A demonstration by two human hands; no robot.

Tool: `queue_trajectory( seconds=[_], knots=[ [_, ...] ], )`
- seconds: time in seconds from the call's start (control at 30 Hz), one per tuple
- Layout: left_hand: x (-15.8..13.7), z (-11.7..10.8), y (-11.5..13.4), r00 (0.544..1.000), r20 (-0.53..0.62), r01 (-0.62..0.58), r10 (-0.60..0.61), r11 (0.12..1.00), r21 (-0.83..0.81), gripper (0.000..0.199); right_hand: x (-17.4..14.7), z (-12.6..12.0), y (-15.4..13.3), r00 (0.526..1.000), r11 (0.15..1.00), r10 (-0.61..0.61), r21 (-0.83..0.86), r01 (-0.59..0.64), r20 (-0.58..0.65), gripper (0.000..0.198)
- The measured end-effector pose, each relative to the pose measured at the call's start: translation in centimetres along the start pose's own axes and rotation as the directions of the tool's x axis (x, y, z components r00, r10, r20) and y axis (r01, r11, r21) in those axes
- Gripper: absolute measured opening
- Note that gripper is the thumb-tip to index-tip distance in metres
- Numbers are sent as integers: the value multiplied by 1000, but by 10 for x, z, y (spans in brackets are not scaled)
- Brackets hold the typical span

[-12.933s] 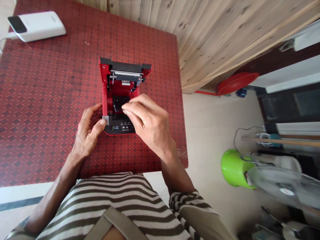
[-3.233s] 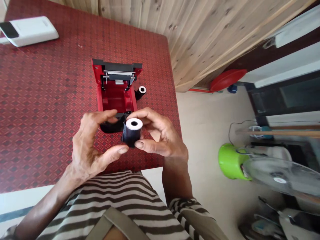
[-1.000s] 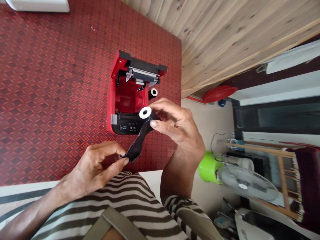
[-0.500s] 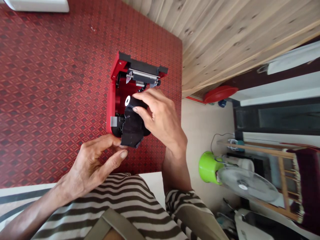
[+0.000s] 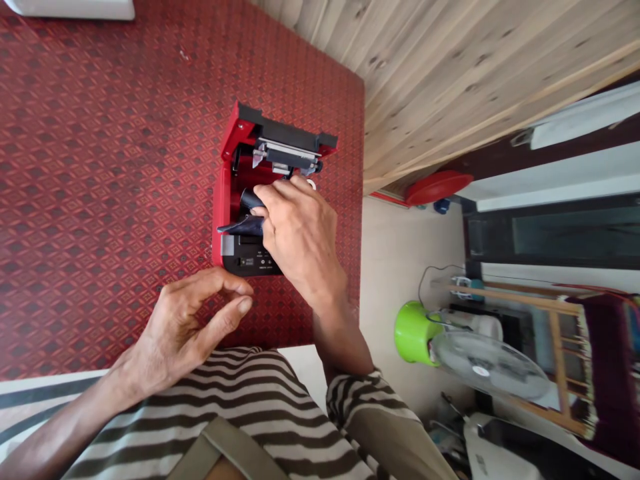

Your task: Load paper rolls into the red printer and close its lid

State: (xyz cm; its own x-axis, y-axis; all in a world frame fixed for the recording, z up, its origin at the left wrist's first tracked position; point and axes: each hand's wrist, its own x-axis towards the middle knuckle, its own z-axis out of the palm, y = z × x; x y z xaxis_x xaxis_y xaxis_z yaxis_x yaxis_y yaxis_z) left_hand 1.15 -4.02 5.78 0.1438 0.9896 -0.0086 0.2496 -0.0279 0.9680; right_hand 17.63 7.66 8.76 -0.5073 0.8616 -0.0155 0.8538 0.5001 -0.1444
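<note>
My right hand (image 5: 305, 233) is closed around a black ribbon roll (image 5: 249, 198), over the inside of a small red printer (image 5: 219, 213). The roll's loose black end (image 5: 243, 227) hangs toward the near side of the bay, and a bit of a white core shows beyond my fingers. Tilted up at the far side is the printer's lid (image 5: 290, 133), with a roller on its underside. The near edge has a black control panel (image 5: 253, 265), partly covered by my right hand. My left hand (image 5: 195, 320) rests just in front of that edge, thumb and forefinger apart, holding nothing.
The printer stands on a red patterned tabletop (image 5: 100, 167). A white object (image 5: 75, 8) lies at its far left corner. Wooden boards (image 5: 450, 67) rise beyond the right edge. On the floor at right are a green bucket (image 5: 407, 333) and a fan (image 5: 493, 353).
My right hand has moved the roll down into the printer and turned it. The loose end has swung off the near edge, uncovering the control panel. My left hand no longer touches that loose end.
</note>
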Motion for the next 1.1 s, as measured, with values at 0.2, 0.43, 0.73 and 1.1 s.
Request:
queue_trajectory(
  seconds=[0.2,0.43,0.73,1.1],
  knots=[
    [1,0,-4,1000,5,0,0,1000,30,11,2,-1,0,1000,1000,-5,-4,5,6,29],
    [2,0,-5,1000,4,19,-19,999,37,11,-6,-2,-2,1000,1000,-22,-6,22,4,28],
    [-1,0,-7,1000,6,-5,5,1000,9,7,6,5,-2,997,999,49,-11,-49,54,36],
    [-3,1,-9,1000,1,-11,10,1000,27,8,20,5,3,973,1000,6,-21,-1,229,42]
  ],
)
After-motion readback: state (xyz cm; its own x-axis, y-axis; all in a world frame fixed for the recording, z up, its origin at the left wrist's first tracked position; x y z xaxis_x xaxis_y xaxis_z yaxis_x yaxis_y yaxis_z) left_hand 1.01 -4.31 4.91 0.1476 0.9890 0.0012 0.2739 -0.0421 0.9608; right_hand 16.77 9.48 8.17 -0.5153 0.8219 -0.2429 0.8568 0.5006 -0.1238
